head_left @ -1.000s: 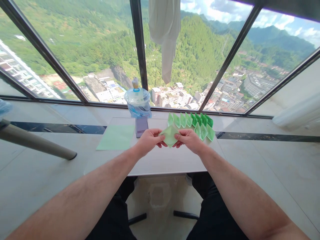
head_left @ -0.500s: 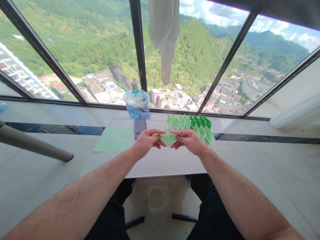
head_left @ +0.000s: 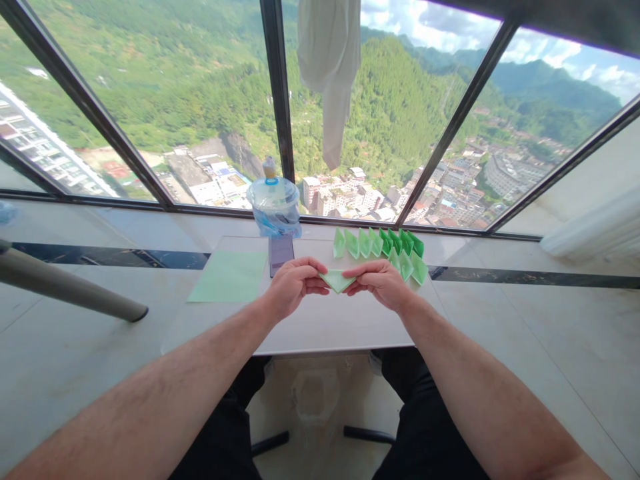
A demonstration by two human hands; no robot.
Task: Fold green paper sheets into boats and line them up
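Between my hands is a piece of folded light green paper (head_left: pixel 338 281), held above the white table (head_left: pixel 330 327) with its point toward me. My left hand (head_left: pixel 296 285) pinches its left corner between thumb and fingers. At the opposite corner, my right hand (head_left: pixel 379 283) grips it in the same way. Both sets of fingertips cover the paper's ends. Beyond my right hand stand several folded green paper pieces (head_left: pixel 370 243) in rows, some lighter and some darker green.
A flat light green sheet (head_left: pixel 230 277) lies at the table's left, beside a dark phone (head_left: pixel 281 255). Behind the phone stands a clear bluish plastic water jug (head_left: pixel 274 205). A white cloth (head_left: pixel 330 60) hangs before the window. A grey pole (head_left: pixel 75 283) juts in from the left.
The folded paper now shows a sharper triangle with its point toward me. My fingers have shifted slightly at its corners; both hands stay in nearly the same place.
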